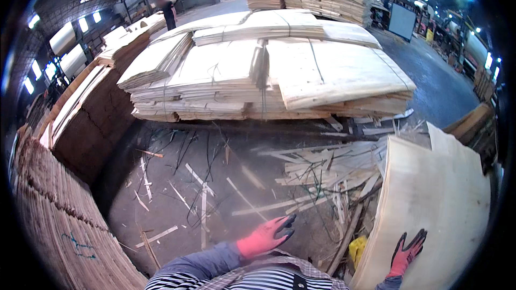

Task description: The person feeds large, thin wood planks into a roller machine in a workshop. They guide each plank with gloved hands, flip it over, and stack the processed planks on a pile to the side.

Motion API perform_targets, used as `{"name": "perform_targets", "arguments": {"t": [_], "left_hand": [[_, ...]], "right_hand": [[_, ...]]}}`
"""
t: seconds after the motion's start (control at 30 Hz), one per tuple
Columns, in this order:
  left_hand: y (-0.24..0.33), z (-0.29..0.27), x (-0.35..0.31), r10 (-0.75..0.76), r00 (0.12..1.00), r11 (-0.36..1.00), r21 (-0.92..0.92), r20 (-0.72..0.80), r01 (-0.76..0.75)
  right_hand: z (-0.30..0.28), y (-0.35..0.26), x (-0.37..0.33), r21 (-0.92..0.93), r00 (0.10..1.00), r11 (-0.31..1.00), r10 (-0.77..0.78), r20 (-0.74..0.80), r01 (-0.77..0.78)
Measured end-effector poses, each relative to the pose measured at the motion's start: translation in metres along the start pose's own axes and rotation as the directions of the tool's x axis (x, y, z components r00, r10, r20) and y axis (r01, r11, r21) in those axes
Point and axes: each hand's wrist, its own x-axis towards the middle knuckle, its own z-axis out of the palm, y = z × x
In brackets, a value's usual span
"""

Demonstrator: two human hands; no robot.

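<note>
Under right hand [406, 255]: veneer sheet [430, 204].

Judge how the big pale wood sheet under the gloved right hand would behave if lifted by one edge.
The wood sheet already curves while the right hand rests on it, so it probably flexes and flops. It looks thin, so likely light for its size. Broken strips on the floor suggest it may split easily.
</note>
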Motion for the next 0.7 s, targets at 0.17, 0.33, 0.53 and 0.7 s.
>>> {"name": "perform_targets", "arguments": {"t": [0.17, 0.33, 0.53, 0.7], "left_hand": [[-0.054, 0.007, 0.121, -0.143, 0.989, 0.981, -0.127, 0.046, 0.148], [-0.074, 0.019, 0.309, 0.06, 0.982, 0.996, -0.07, 0.18, -0.048], [0.003, 0.128, 0.549, 0.283, 0.92, 0.956, -0.157, 0.269, -0.248], [0.018, 0.226, 0.689, -0.078, 0.877, 0.783, -0.516, 0.474, 0.348]], "right_hand": [[0.051, -0.044, 0.058, -0.27, 0.888, 0.919, 0.361, 0.284, -0.287], [0.061, -0.094, 0.118, -0.222, 0.971, 0.951, 0.232, 0.05, -0.216], [0.048, -0.121, 0.103, -0.062, 0.87, 0.929, 0.364, 0.333, -0.365], [0.031, -0.154, 0.094, -0.014, 0.722, 0.822, 0.507, 0.471, -0.569]]}}
